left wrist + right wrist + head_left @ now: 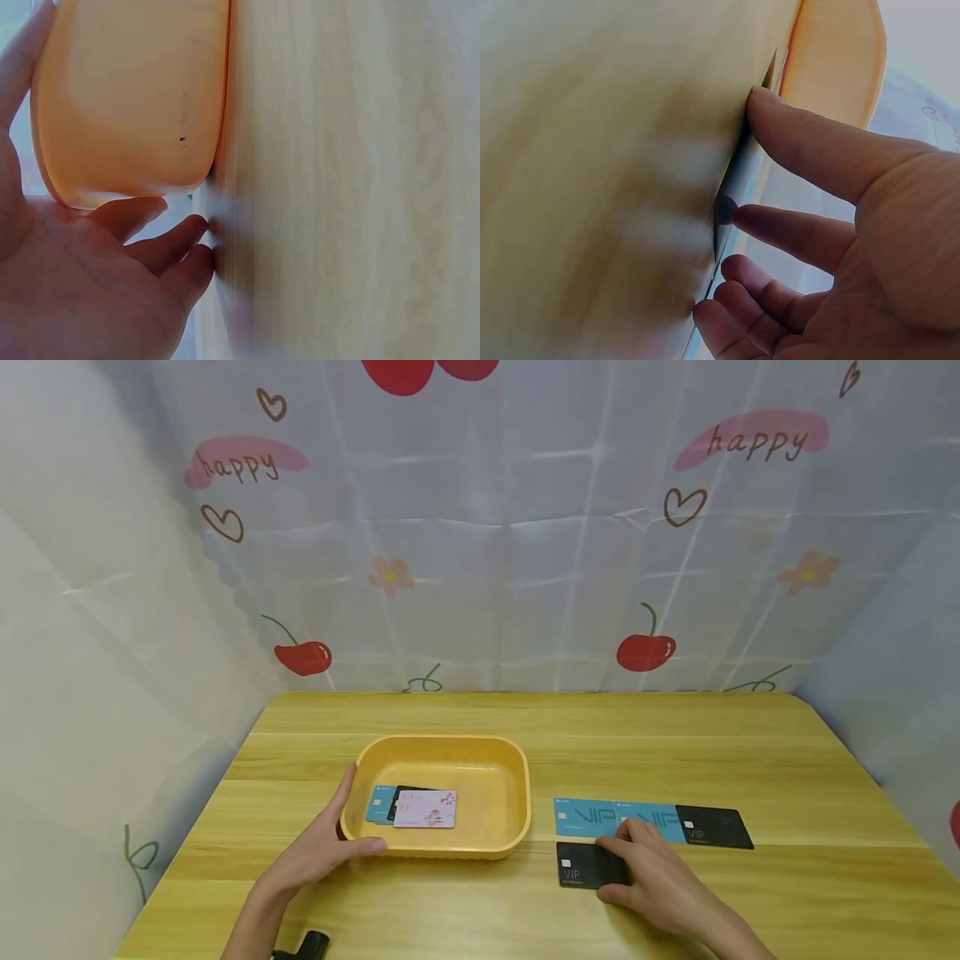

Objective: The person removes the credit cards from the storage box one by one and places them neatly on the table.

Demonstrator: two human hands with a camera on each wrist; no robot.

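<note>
Fingers of the right hand (660, 881) lie loosely curved on a black card (588, 865), their tips pressing its right end flat against the wooden surface (465, 902); nothing is pinched or lifted. In the right wrist view the fingertips (739, 216) meet the card's dark edge (724, 210), and the thumb rests on the surface beside it. Just beyond these fingers lies a row of cards: two blue cards (615, 818) printed VIP, overlapping end to end, and a second black card (714, 827) at the row's right end. The index fingertip reaches up to the lower edge of the blue pair.

The left hand (322, 852) holds the near left corner of a yellow tray (517, 802). Its thumb lies along the near rim and the other fingers run up the left wall outside. In the left wrist view the thumb lies along the tray's underside (127, 105) and the fingers (161, 247) sit relaxed against the surface below it, cradling rather than clenching.

Inside the tray, just past the left thumb, three cards overlap on the floor: a blue one (378, 803) at the left, a black one (405, 797) over it, and a pale pink one (425, 809) on top. The tray stands well left of the black card under the right hand.
</note>
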